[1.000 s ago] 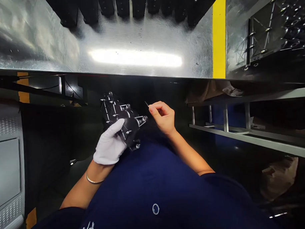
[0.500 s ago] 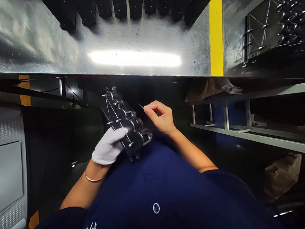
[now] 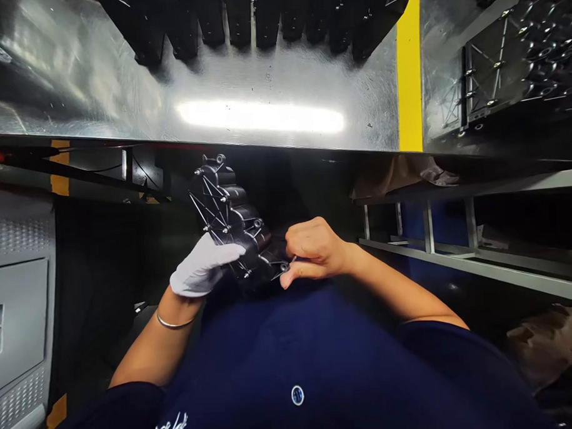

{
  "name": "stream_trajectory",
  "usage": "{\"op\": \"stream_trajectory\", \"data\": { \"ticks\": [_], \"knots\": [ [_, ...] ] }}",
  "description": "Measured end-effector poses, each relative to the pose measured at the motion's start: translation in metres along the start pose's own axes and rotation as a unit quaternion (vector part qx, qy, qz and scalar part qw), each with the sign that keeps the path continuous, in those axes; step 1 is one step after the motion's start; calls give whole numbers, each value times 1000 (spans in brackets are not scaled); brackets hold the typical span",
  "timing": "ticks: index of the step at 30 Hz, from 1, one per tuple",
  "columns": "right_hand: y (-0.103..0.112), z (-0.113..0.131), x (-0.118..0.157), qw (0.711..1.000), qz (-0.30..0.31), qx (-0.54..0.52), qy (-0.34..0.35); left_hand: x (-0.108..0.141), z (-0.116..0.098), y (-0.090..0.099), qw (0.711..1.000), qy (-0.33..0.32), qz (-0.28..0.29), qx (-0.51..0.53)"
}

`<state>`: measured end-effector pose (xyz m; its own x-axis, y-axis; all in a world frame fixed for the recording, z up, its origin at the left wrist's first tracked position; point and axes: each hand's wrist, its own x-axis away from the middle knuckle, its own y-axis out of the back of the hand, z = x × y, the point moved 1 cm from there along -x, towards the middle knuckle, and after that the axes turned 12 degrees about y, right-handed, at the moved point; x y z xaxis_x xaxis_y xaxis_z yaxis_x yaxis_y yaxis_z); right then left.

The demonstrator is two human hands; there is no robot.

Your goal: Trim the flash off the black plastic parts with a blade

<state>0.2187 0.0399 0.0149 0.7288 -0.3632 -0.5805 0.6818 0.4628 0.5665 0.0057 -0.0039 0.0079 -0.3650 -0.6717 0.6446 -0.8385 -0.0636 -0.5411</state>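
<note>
My left hand (image 3: pixel 204 264), in a white glove, grips a black moulded plastic part (image 3: pixel 242 231) by its lower left side. The part has a ribbed flat face, rounded tubular humps and small metal-looking fittings along its edges. It is held tilted in front of my body, below the bench edge. My bare right hand (image 3: pixel 315 250) is closed at the part's lower right corner, thumb below and fingers curled. A thin blade-like piece (image 3: pixel 294 259) shows between thumb and fingers, mostly hidden, close to the corner fitting. Whether it touches the part I cannot tell.
A metal bench (image 3: pixel 137 113) with a yellow stripe (image 3: pixel 409 72) spans the front. A row of black parts (image 3: pixel 270 18) stands on it, with more black parts (image 3: pixel 543 55) at right. Below right is a metal frame (image 3: pixel 480 270); a grey case (image 3: pixel 17 311) stands at left.
My right hand has moved down to the part's lower right corner and turned, its fingers now curled. The blade-like piece, earlier held clear of the part, is mostly hidden. My left hand keeps its grip.
</note>
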Motion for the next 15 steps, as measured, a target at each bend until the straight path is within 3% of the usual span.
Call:
{"op": "stream_trajectory", "data": {
  "ticks": [5, 11, 15],
  "knots": [
    [0, -6, 1, 994, -39, 95, -23, 0, 4, -6, 997, 11, -64, 53],
    [1, -9, 2, 991, -33, 127, -17, -3, 13, -10, 987, 33, -112, 112],
    [2, -12, 4, 987, -40, 132, -80, -5, 16, -14, 981, 49, -121, 144]
  ]
}}
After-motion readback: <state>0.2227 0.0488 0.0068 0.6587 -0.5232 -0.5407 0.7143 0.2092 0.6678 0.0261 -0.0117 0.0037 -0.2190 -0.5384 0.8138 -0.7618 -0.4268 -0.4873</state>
